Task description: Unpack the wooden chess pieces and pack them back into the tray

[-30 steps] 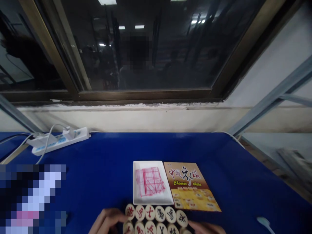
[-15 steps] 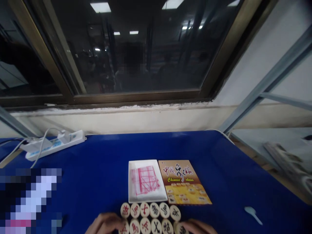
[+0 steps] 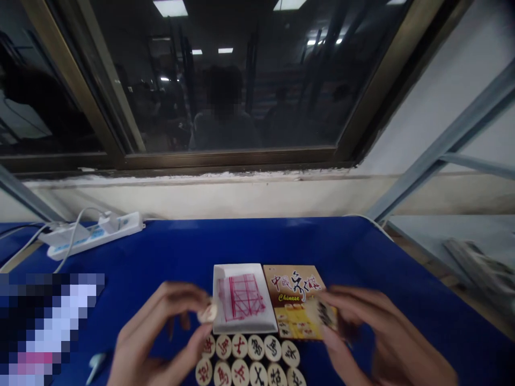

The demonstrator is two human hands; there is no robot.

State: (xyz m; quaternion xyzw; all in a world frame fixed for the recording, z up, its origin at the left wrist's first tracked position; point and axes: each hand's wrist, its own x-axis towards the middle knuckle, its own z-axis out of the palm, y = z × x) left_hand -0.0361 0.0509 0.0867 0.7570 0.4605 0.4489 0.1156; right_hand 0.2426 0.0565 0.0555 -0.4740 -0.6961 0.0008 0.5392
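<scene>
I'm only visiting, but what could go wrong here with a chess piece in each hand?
The left hand holds a round piece near the fingertips, so it might slip. The right hand holds a tilted piece, blurred here, which could drop onto the printed cover behind it in view. Either hand might also brush the nearby rows of chessmen, nudging some askew.

- We take this for an indoor workroom or storage hall rather than a home, though we cannot tell which.
- We see rectangular white ceiling lights (image 3: 171, 8) and tall dark-blue upright posts (image 3: 251, 75), like racking, mirrored in the dark window glass (image 3: 161, 134).
- Grey-blue metal struts (image 3: 442, 142) slant beside the smooth blue tabletop (image 3: 181, 244), where we find a long white plastic power strip (image 3: 129, 223) with plugs (image 3: 108, 221) and cables (image 3: 71, 241).
- We notice rough, flaking white plaster (image 3: 225, 176) under the brown metal window frame (image 3: 233, 160).
</scene>
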